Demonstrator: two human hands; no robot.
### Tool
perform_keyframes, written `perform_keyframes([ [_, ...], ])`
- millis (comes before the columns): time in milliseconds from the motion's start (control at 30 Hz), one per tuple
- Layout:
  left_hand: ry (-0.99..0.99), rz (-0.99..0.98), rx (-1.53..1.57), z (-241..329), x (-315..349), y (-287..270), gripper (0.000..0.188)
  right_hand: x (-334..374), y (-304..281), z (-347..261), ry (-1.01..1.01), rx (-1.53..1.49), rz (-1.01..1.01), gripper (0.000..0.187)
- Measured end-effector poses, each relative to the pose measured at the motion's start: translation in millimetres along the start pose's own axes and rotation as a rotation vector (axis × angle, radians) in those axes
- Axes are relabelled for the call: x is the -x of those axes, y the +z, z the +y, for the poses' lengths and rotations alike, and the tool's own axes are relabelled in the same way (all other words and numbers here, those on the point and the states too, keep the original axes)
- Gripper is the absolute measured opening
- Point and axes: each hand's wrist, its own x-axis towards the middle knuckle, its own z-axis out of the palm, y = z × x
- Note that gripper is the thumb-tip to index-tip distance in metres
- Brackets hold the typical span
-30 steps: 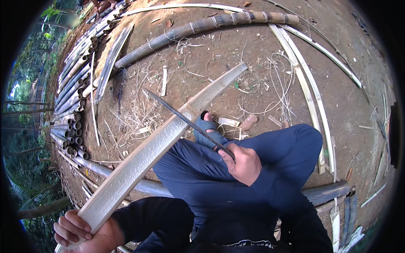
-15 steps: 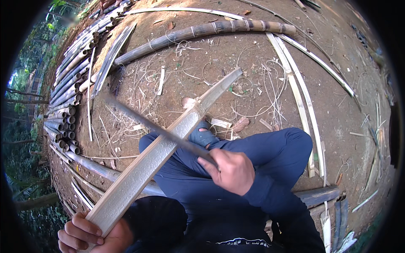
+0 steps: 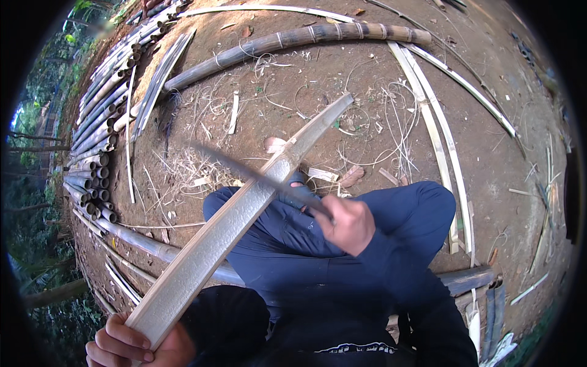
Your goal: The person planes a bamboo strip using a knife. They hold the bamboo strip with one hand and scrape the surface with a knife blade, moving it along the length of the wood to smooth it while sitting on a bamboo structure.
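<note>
My left hand [image 3: 131,342] grips the near end of a long pale split bamboo slat [image 3: 244,211], which slants up and away to the right over my knees in dark blue trousers [image 3: 367,244]. My right hand [image 3: 347,223] is closed on the handle of a long dark blade [image 3: 251,171]. The blade crosses the slat about midway, its blurred tip pointing up-left. The slat's far end hovers over the dirt.
Stacked bamboo poles [image 3: 92,140] line the left side. A thick bamboo culm [image 3: 293,40] lies across the far ground, with thin split strips [image 3: 440,122] curving down the right. Shavings and curls [image 3: 183,165] litter the brown dirt in front of me.
The blade has swung left and downward across the slat, and my right hand shifted slightly. The slat stays held at the same slant by my left hand.
</note>
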Motion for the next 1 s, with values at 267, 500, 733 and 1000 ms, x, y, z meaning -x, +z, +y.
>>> perform_keyframes([
  [267, 0.009, 0.014, -0.027, -1.1, 2.4, -5.2, 0.036, -6.1, -14.6, -31.1, -0.192, -0.110, -0.049, 0.026],
  [500, -0.019, 0.115, -0.156, -15.2, -5.8, -17.5, 0.038, -33.6, 4.7, 61.5, 0.159, 0.217, -0.063, 0.025],
  [733, -0.063, 0.014, -0.093, -4.9, -9.8, -20.7, 0.036, -38.4, 10.1, 79.9, 0.282, 0.207, -0.105, 0.038],
  [1000, -0.150, -0.050, -0.020, -3.9, -12.5, -34.2, 0.043, -35.6, -2.5, 42.8, -0.160, -0.012, -0.040, 0.036],
])
